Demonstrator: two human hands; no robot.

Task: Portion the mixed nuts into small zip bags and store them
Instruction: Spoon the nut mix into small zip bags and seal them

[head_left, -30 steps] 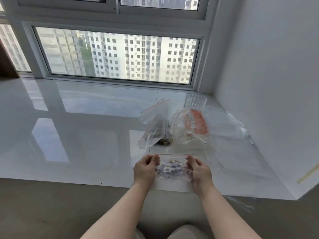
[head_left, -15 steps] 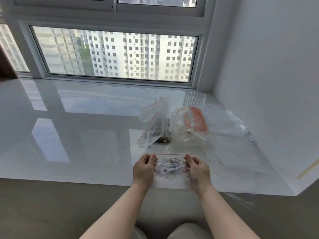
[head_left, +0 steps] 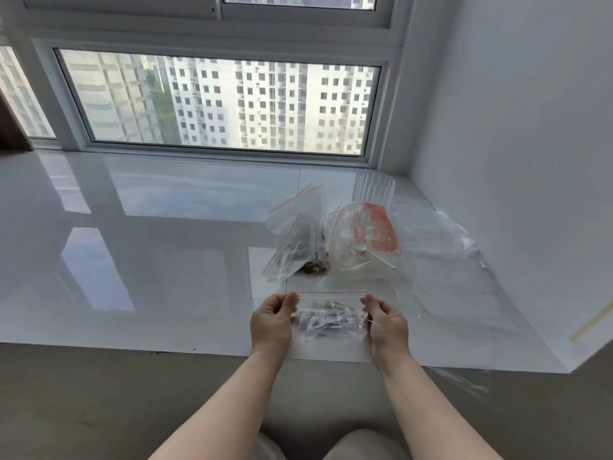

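A small clear zip bag (head_left: 330, 318) with a red seal line holds mixed nuts and sits near the front edge of the glossy white sill (head_left: 149, 260). My left hand (head_left: 272, 322) pinches its upper left corner and my right hand (head_left: 386, 322) pinches its upper right corner. Behind it lean two more small zip bags (head_left: 293, 235) with nuts at their bottoms, and a few loose nuts (head_left: 316, 266) lie beside them. To their right stands a larger clear bag with an orange label (head_left: 365, 239).
A clear ribbed plastic cup (head_left: 374, 189) stands at the back near the window. Crumpled clear plastic sheeting (head_left: 464, 277) covers the sill's right side up to the white wall. The sill's front edge drops to a grey floor (head_left: 99, 410). My knees show at the bottom.
Both hands stay on the bag's top corners. The bag is pulled a little flatter and wider between them. The view has shifted slightly.
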